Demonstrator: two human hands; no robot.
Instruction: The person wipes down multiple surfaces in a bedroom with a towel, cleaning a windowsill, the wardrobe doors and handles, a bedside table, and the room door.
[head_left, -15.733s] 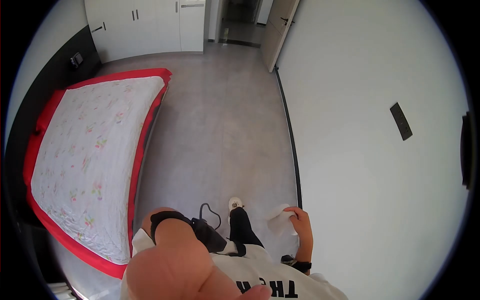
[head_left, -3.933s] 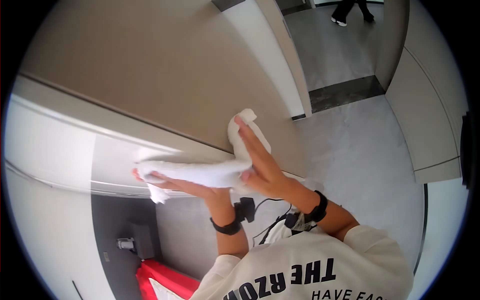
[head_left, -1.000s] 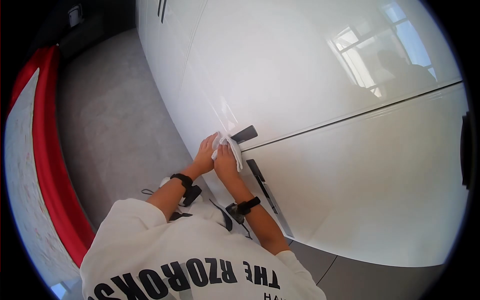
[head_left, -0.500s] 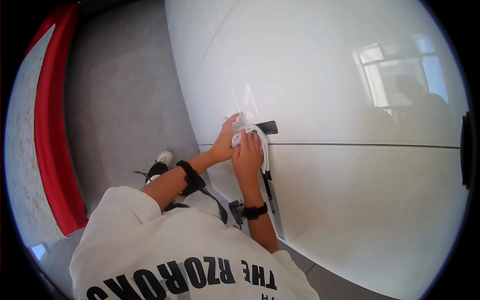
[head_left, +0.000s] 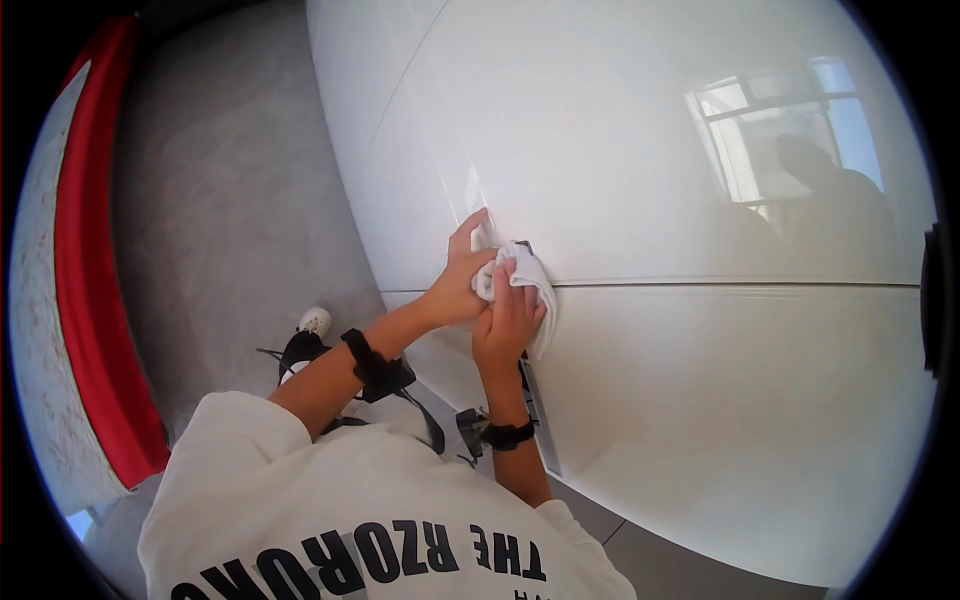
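A bunched white cloth (head_left: 540, 290) lies against a glossy white panel (head_left: 640, 180), where a dark seam runs across. My left hand (head_left: 462, 282) is closed on the cloth's left side, its thumb and fingers curled around the folds. From below, my right hand (head_left: 508, 325) grips the same cloth, fingers bent over it. Only a small dark edge of a black handle (head_left: 524, 244) shows above the cloth; the rest is hidden beneath it. More dark metal parts (head_left: 530, 395) appear along the panel edge, partly behind my right wrist.
Grey floor (head_left: 220, 180) stretches along the left. Beyond it stands something with a red side (head_left: 90, 280) and a pale patterned top. A black fitting (head_left: 932, 300) sits at the panel's far right. My shoe (head_left: 315, 321) is below my left forearm. Both wrists carry black straps.
Both hands and the cloth have shifted slightly right, over the black handle, which showed more before. The cloth is more bunched now. The view has moved a little.
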